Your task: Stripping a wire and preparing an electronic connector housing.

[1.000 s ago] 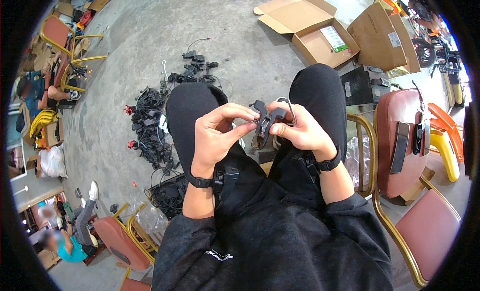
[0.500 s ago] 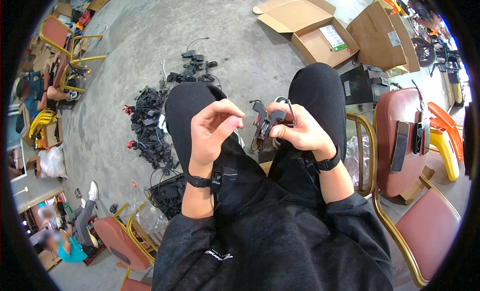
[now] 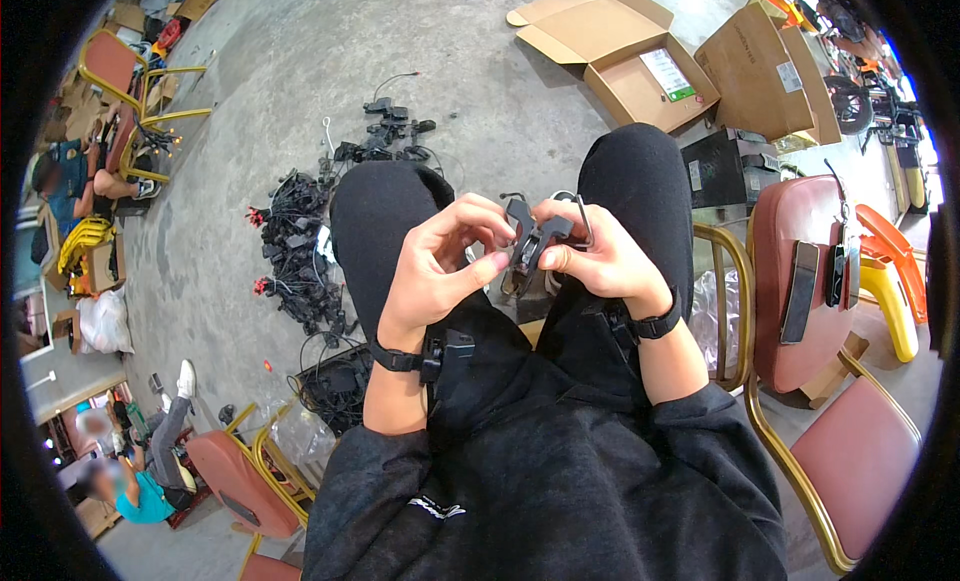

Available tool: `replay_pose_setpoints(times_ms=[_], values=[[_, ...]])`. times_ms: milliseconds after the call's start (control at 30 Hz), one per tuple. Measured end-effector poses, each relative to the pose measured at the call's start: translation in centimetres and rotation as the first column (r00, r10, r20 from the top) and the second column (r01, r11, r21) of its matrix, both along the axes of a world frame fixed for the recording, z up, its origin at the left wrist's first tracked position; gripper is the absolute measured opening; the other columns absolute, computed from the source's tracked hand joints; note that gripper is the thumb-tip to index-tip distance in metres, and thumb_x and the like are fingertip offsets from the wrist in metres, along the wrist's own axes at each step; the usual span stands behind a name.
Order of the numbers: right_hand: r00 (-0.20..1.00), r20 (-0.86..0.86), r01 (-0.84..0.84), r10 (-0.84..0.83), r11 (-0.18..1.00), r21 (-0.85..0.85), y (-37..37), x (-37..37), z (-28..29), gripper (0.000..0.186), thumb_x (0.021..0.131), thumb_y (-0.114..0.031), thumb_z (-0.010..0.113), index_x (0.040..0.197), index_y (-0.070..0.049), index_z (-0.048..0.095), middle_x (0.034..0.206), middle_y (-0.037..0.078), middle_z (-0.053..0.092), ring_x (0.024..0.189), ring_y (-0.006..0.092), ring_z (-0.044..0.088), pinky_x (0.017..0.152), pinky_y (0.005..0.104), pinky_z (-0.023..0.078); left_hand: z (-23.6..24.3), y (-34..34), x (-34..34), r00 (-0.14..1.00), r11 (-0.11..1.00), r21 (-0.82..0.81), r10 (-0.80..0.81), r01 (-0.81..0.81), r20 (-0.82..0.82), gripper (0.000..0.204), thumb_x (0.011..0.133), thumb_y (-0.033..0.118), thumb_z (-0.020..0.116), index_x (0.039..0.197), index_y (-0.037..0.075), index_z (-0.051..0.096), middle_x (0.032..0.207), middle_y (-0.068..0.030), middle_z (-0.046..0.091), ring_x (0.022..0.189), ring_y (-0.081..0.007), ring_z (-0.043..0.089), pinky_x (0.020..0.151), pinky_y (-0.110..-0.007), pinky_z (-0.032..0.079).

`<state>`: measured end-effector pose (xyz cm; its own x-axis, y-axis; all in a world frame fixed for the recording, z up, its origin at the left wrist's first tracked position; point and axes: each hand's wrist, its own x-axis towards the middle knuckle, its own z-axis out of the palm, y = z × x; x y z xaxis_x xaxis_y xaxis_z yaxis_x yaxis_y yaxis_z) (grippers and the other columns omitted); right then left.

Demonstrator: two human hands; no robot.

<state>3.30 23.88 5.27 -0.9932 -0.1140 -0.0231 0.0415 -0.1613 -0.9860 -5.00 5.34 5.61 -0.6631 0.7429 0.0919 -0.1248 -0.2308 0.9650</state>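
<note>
Between my knees I hold a small black mechanical part with two angled arms and a short wire at its top; its exact kind is unclear. My right hand grips it from the right, thumb and fingers closed. A thin L-shaped metal hex key also sticks up from that hand. My left hand is curled, its thumb and fingertips closed on the part's left side. The fingers hide some of the part.
Black cabled parts lie heaped on the concrete floor beside my left leg. An open cardboard box and a black box are ahead right. A red chair at my right bears a phone. Two people sit far left.
My left hand has moved right and slightly up, from apart from the black mechanical part to its left side. My right hand keeps holding the part and hex key in nearly the same place.
</note>
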Motion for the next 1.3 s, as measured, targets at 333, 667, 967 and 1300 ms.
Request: replay_pose_setpoints(times_ms=[333,667,967,1300], values=[[0.999,0.037,-0.03,0.028,0.997,0.07,0.1,0.0,-0.2,0.033,0.08,-0.021,0.07,0.1,0.002,0.055,0.078,-0.001,0.056,0.074,0.0046,0.048,0.064,0.0227,0.041,-0.7,-0.1,-0.3,0.997,0.992,-0.12,-0.019,0.028,0.077,0.008,0.082,0.002,0.062,0.089,0.0,0.058,0.091,-0.0037,0.056,0.082,-0.0093,0.052,0.074,-0.023,0.042],[1.0,-0.015,-0.021,0.021,0.999,0.044,0.1,-0.1,-0.3,0.031,0.082,-0.021,0.068,0.099,0.001,0.055,0.078,-0.001,0.056,0.074,0.0049,0.047,0.064,0.0227,0.04,-0.6,-0.2,-0.4,0.999,0.998,-0.063,-0.014,0.016,0.031,0.009,0.081,-0.001,0.063,0.09,-0.002,0.063,0.094,-0.0055,0.059,0.081,-0.0098,0.053,0.071,-0.023,0.043],[0.999,0.044,-0.019,0.018,1.0,0.02,-0.1,-0.1,-0.1,0.029,0.082,-0.021,0.069,0.097,-0.001,0.055,0.076,-0.002,0.055,0.072,0.0048,0.047,0.063,0.0224,0.04,-0.5,-0.4,-0.1,0.987,0.991,-0.106,0.064,-0.08,-0.148,0.011,0.08,-0.001,0.063,0.091,-0.001,0.063,0.093,-0.0059,0.059,0.081,-0.0099,0.053,0.07,-0.022,0.042],[0.991,0.087,0.1,-0.099,0.995,0.002,0.0,-0.6,-0.7,0.032,0.078,-0.018,0.073,0.101,-0.002,0.056,0.075,-0.004,0.057,0.071,0.0025,0.05,0.063,0.0194,0.042,16.0,2.5,10.6,0.925,0.955,0.273,0.205,-0.117,-0.319,0.031,0.081,0.022,0.064,0.1,0.004,0.048,0.069,-0.0064,0.059,0.048,-0.0187,0.051,0.045,-0.029,0.042]])
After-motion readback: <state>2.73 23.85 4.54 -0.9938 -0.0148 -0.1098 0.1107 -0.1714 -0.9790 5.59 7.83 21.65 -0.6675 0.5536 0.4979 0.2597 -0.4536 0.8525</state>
